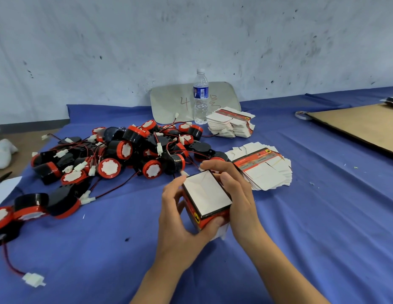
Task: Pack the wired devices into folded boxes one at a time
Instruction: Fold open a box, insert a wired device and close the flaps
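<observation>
A small red and black cardboard box (206, 195) with a white inside is held above the blue cloth, its open end facing up and nothing visible in it. My left hand (178, 218) grips its left side and lower corner. My right hand (235, 189) wraps the right side, fingers curled over the far top edge. A heap of black and red round wired devices (125, 154) with white connectors lies to the left and behind. Two piles of flat unfolded boxes lie nearby, one (265, 170) just right of my hands and one (231, 125) farther back.
A clear water bottle (200, 97) stands at the back before a grey board (169, 102) marked 4. A brown cardboard sheet (362, 126) lies at the far right. Loose devices (29, 207) and a white connector (33, 279) lie at the near left on the blue cloth (322, 216).
</observation>
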Motion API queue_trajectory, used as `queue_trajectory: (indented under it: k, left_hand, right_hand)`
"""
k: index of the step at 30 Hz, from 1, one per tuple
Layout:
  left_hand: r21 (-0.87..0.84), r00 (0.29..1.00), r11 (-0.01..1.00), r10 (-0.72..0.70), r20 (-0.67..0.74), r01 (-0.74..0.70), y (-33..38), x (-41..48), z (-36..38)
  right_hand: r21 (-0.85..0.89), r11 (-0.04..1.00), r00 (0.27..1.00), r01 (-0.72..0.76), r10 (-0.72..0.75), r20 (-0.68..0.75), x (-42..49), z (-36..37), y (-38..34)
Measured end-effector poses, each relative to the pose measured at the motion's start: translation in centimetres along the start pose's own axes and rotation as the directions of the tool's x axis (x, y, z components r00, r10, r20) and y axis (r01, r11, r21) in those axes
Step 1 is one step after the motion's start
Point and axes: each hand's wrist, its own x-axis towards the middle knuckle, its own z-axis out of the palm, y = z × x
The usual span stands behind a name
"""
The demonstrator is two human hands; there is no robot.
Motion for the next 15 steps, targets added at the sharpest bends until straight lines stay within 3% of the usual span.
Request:
queue_trajectory:
  k: [4,6,8,11,15]
  left_hand:
    - [-0.158,0.998,0.987,-0.042,-0.053,0.033,0.43,0.39,-0.10]
    - [-0.158,0.999,0.987,-0.028,-0.031,0.023,0.20,0.39,-0.30]
    - [-0.175,0.993,0.977,-0.116,0.035,0.120,0.13,0.39,-0.43]
    - [-0.116,0.990,0.987,-0.105,0.088,0.115,-0.03,0.46,-0.47]
    - [-0.010,0.990,0.999,-0.035,0.135,0.037,-0.38,0.51,-0.44]
  right_hand:
    - [0.036,0.994,0.989,-0.105,0.101,0.109,0.23,0.01,-0.03]
    - [-0.001,0.981,0.962,-0.194,0.191,0.194,0.14,0.21,0.09]
    - [0.004,0.951,0.919,-0.311,0.299,0.256,0.01,0.44,0.19]
    - [0.068,0.900,0.883,-0.431,0.406,0.234,0.21,0.48,-0.06]
    - [0.275,0.778,0.820,-0.565,0.565,0.089,0.88,0.21,0.01]
